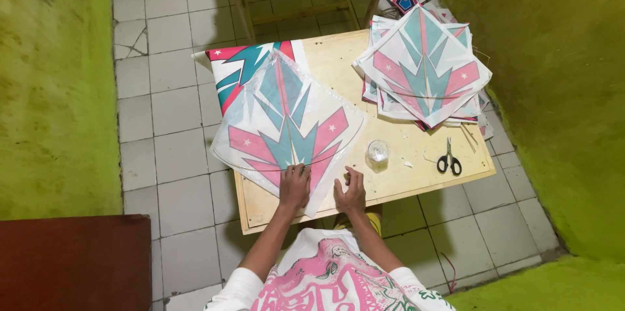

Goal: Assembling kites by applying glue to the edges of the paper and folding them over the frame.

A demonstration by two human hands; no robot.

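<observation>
While flat, both hands (323, 187) on kite (286, 125).

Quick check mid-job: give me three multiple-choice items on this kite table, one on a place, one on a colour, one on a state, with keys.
1. Where do the scissors lie on the plywood table?
A. near its right edge
B. under the kite
C. on the floor

2. What colour are the scissors' handles?
A. red
B. black
C. yellow

3. How are the left hand and right hand on the kite?
A. lifting it
B. pressed flat at its lower corner
C. both off it

Key: 1 A, they sit right of the tape roll. 2 B, the loops look black. 3 B, both palms rest down.
</observation>
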